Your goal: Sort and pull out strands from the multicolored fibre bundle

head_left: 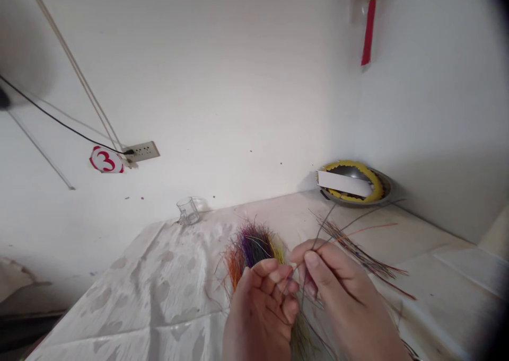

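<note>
Your two hands sit close together low in the view, both reaching up from the bottom edge, with the wrists cut off by the frame. Your left hand (258, 318) is turned with its palm side toward you, and its fingers (278, 281) curl inward and to the right, loosely bent at the knuckles. Your right hand (344, 292) comes in from the lower right, back uppermost and angled up to the left. Its thumb (318, 268) presses up against the tip of the forefinger (302, 254) in a tight pinch, just beside your left fingertips.
</note>
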`<move>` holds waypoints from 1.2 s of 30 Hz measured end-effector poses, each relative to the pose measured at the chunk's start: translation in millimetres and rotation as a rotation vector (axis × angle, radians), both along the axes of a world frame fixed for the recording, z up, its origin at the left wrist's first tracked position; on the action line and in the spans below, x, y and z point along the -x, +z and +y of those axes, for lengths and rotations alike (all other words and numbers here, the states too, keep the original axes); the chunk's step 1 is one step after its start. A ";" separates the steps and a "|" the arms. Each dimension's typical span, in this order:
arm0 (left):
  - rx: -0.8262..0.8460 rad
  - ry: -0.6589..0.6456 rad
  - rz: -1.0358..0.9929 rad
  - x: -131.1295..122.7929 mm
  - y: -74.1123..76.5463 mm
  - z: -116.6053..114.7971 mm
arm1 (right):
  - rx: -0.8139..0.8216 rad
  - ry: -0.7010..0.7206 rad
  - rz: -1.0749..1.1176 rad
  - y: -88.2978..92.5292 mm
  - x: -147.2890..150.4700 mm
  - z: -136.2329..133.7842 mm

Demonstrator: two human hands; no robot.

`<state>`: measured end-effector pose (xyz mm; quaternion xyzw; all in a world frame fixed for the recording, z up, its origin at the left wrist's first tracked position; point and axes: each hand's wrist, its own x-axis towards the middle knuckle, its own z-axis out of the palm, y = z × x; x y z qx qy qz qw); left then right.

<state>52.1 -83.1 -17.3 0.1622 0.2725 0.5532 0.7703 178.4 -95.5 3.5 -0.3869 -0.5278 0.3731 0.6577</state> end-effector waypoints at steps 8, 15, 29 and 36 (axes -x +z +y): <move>-0.066 -0.098 -0.026 0.5 -7.0 6.4 | -0.003 -0.154 0.102 -15.6 -5.1 18.5; -0.048 0.043 -0.052 -2.3 -5.4 6.9 | 0.109 0.117 0.175 -5.1 1.3 15.7; 0.015 0.324 -0.098 -2.5 10.6 6.6 | 0.116 0.270 -0.135 -12.9 10.0 11.1; 0.048 0.295 -0.120 -0.8 11.8 4.5 | 0.078 0.268 -0.171 -15.2 15.1 14.1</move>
